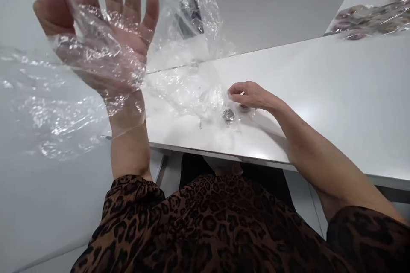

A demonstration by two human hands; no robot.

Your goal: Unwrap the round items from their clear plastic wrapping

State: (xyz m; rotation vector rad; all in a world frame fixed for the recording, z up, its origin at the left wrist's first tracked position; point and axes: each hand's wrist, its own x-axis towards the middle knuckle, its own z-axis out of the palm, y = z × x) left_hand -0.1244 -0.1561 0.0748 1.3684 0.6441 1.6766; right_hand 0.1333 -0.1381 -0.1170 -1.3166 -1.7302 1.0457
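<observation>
My left hand (109,38) is raised at the upper left, palm showing through a sheet of clear plastic film (92,51). Its thumb and forefinger pinch the film while the other fingers stretch upward. From there the crinkled film hangs across the wrist and runs down to the white table (272,136). My right hand (250,94) is low over the tabletop, fingertips closed on the film's gathered part. Just below those fingers lies a small dark round piece (228,115) in the plastic. Another small brownish piece (245,108) is partly hidden under the hand.
Several wrapped round pieces (361,21) lie on the table at the far right. A dark object (188,13) shows through the film at the back. A pale wall (272,4) rises behind the table. The table's front edge (224,153) runs close to my body.
</observation>
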